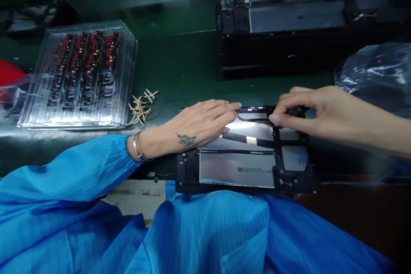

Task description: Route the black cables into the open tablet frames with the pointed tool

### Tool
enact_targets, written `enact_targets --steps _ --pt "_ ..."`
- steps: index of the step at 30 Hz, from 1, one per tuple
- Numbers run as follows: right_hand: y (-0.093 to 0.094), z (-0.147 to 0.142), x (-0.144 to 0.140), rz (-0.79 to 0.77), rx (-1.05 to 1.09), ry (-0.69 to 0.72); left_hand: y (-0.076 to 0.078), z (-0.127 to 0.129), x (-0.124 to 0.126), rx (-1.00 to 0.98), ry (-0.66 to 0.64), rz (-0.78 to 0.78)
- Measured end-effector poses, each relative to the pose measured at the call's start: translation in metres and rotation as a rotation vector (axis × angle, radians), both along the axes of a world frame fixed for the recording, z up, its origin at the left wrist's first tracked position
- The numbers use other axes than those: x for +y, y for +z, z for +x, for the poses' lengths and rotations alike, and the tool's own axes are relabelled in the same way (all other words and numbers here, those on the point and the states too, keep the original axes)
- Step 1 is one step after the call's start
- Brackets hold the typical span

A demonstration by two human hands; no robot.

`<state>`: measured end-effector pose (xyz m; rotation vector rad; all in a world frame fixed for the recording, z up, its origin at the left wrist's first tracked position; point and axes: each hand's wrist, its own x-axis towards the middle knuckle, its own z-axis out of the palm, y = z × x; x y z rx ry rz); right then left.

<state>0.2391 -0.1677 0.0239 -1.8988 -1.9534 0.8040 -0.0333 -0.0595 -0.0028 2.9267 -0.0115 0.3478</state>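
Note:
An opened tablet housing (236, 169) with silver battery panels and dark flat cables lies in front of me at the bench's near edge. My left hand (199, 126) rests across its upper left part, fingers stretched out towards the right and nothing gripped. At the upper right of the housing, my right hand (298, 109) has thumb and index finger pinched together. Whatever may be between those fingertips is too small or hidden to make out. A dark flat cable (255, 117) runs along the far edge between both hands.
Stacked clear trays (125, 107) with small red and black parts stand at the left. Thin tan strips (141, 109) lie beside them. A stack of similar housings (272, 51) stands at the back right, near a clear plastic bag (379, 79).

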Motion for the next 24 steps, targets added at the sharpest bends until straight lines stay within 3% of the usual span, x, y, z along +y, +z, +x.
enact_targets --steps 8,24 --pt "0.002 -0.001 -0.008 0.156 0.101 0.021 -0.004 -0.001 0.004 -0.003 -0.018 0.093" --pt "-0.011 -0.011 -0.009 0.242 -0.102 0.029 -0.009 -0.002 0.011 -0.033 -0.052 0.192"
